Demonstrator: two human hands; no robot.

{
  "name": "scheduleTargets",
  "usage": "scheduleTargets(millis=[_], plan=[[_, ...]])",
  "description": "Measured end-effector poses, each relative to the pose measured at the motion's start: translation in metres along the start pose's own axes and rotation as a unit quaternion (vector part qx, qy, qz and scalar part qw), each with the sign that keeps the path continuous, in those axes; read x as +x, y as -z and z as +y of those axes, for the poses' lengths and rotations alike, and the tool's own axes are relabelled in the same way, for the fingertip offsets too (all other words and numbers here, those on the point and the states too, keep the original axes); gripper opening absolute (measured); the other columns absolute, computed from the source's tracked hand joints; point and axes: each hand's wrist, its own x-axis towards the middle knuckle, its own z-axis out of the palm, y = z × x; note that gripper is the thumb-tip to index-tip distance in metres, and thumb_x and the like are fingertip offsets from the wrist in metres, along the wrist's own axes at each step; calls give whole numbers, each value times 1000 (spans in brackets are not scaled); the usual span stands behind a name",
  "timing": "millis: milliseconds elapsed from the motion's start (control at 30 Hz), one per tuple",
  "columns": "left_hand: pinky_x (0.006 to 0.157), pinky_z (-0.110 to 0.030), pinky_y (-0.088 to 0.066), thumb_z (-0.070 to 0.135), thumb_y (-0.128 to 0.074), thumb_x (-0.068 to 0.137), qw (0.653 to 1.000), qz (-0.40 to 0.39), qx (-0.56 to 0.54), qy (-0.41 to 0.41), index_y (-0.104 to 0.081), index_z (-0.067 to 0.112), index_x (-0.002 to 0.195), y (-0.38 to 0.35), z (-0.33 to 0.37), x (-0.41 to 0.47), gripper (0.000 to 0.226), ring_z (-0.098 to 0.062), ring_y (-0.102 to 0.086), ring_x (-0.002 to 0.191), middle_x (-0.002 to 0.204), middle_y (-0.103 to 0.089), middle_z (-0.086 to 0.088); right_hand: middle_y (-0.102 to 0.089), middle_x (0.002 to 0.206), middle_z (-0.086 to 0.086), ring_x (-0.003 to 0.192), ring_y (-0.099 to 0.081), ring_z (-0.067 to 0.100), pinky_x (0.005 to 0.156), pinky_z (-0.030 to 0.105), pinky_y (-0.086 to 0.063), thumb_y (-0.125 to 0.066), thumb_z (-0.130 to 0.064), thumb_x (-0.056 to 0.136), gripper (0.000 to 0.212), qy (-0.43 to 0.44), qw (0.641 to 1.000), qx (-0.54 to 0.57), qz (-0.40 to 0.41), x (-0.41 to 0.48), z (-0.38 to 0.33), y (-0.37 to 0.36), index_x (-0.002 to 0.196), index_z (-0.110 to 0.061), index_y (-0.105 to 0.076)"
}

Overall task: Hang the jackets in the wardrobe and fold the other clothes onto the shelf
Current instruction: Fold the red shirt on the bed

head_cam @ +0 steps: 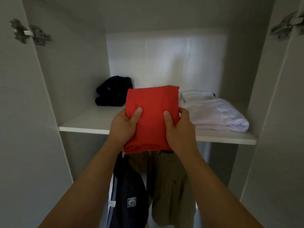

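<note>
Dim wardrobe interior, brighter back panel (pixel 166 63), wide-angle bending at edges

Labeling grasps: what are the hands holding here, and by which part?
Both hold the folded red garment near its near end: left hand grips its left edge, right hand its right edge, thumbs on top.

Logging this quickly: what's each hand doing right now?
Left hand: gripping the folded red cloth garment.
Right hand: gripping the same garment.
</note>
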Motion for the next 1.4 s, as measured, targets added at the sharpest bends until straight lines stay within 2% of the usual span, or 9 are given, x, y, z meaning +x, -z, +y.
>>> scheduleTargets(millis=[167,267,367,433,533,700,967,1167,1400], plan=[[56,3,-37,56,-55,96,1000,-20,-9,13,-65,22,102,-22,-4,73,35,19,-57,63,80,-57,23,-62,126,6,103,-63,19,89,35,-53,-46,-45,104,51,41,998,-39,-4,70,4,-20,148,-25,-29],[56,-5,-41,56,-57,95,999,-8,-11,43,-69,10,104,-37,-15,110,48,2,-66,76,82,-64,10,-52,133,9,101,-57,18,87,34,-49,-45,-34,106,47,50,994,-96,-6,98,7,-33,150,-23,-31],[91,-27,-45,56,-58,95,993,-40,84,77,-53,2,135,-50,-29,131,67,-31,-59,120,124,-64,-14,-36,139,16,106,-53,29,87,42,-50,-51,-21,100,49,47,952,-293,-81,109,15,-43,147,-20,-35],[107,-32,-36,50,-62,95,984,-73,164,13,-39,5,149,-54,-35,132,74,-32,-46,136,148,-47,-17,-43,132,13,112,-49,32,86,41,-49,-54,-16,93,40,84,903,-401,-125,110,21,-48,132,-18,-49],[95,-24,-37,44,-56,100,948,-163,231,-144,-52,21,143,-59,-47,122,49,-20,-56,124,139,-59,-2,-62,108,4,98,-61,24,78,34,-49,-52,-16,93,19,102,873,-423,-219,109,26,-58,109,-18,-64],[91,-20,-32,48,-37,107,922,-280,235,-128,-51,29,145,-61,-65,120,45,-16,-58,121,140,-60,1,-65,95,2,80,-57,17,70,30,-45,-51,-11,95,18,68,860,-450,-231,117,28,-70,103,-16,-66],[122,-35,-12,55,-34,105,832,-458,293,-113,4,27,162,-81,-73,167,74,-22,-13,155,169,7,2,-67,115,14,106,-66,30,79,32,-47,-52,-11,98,23,41,836,-497,-228,157,36,-100,117,-7,-64],[124,-30,-6,42,-36,108,831,-455,287,-142,5,17,161,-95,-85,193,71,-19,-5,156,169,8,-5,-64,127,15,117,-62,30,97,38,-48,-54,-17,101,29,-8,824,-514,-239,187,56,-115,126,-6,-61],[123,-34,-12,40,-36,108,861,-380,303,-152,-9,8,161,-100,-79,182,68,-23,-11,155,169,-3,-13,-67,121,15,111,-65,31,91,37,-50,-50,-12,99,25,12,807,-536,-248,176,63,-108,121,-6,-60]])
